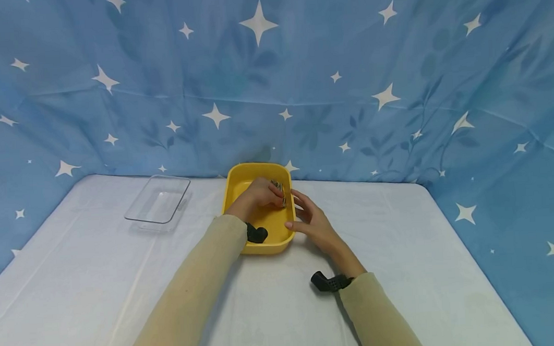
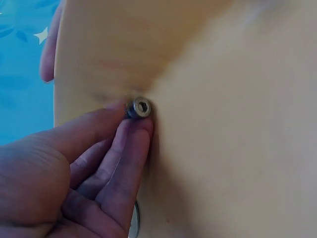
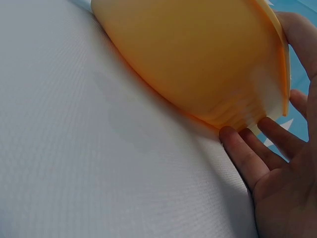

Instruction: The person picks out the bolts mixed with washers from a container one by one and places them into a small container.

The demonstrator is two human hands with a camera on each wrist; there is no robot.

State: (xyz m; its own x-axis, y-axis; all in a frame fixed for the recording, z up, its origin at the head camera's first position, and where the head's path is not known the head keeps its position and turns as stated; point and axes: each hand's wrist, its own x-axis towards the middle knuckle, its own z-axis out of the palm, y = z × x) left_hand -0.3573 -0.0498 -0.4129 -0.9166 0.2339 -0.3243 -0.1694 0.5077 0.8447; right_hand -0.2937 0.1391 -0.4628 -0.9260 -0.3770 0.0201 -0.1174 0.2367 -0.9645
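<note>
A yellow plastic tub [image 1: 268, 248] stands on the table, its outer wall [image 3: 183, 54] filling the upper part of the right wrist view. My left hand [image 1: 258, 191] reaches into it near the right wall. Between thumb and fingertips that hand pinches a small metal hex-socket screw [image 2: 140, 107], its head facing the camera. Below the fingers shows the edge of a round metal piece [image 2: 134, 220], mostly hidden. Small metal parts [image 1: 276, 185] appear by the left fingers in the head view. My right hand [image 1: 313, 222] holds the tub's right side, thumb at the rim and fingers against the outer wall.
A clear rectangular container [image 1: 158, 200] stands left of the tub on the white-covered table [image 1: 99, 287]. Blue star-patterned cloth [image 1: 301, 88] hangs behind the table's far edge. Dark wrist-worn devices [image 1: 327, 281] sit on both wrists.
</note>
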